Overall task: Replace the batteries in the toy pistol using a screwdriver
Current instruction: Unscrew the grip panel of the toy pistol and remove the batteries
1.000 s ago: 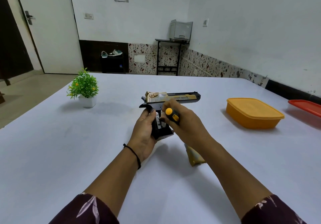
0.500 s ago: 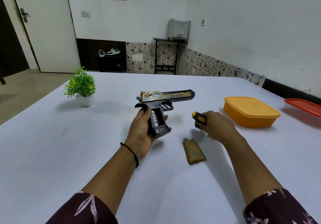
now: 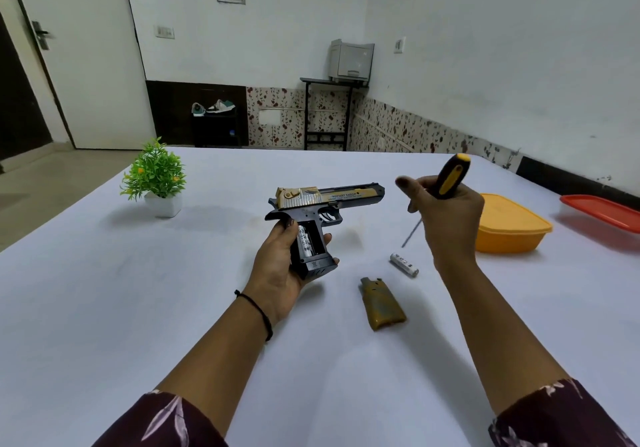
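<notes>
**Levering out the battery left in the grip**

At the centre of the frame the left hand (image 3: 277,273) holds the pistol (image 3: 325,200) by its grip, fingers curled round the back and the open compartment facing up. One seated battery (image 3: 304,240) shows inside. A loose battery (image 3: 404,264) lies on the table (image 3: 138,308) right of centre, just below the screwdriver's tip. The cover (image 3: 382,304) lies lower in the frame, near it but apart. The right hand (image 3: 450,218), right of centre, clasps the screwdriver (image 3: 450,178) in a fist, handle up and shaft slanting down-left, clear of the pistol.

The step in hand looks like freeing the seated battery. A fist suits turning screws but not fine prying, so the handle is better held closer to the shaft. Set the tip under one end of the battery and lift gently, because plastic walls and thin contacts bend easily. Keep the left thumb beside the compartment, not over it. Hold the grip low over the table, since a round battery will likely roll. Keep spent batteries together, away from the cover.
</notes>
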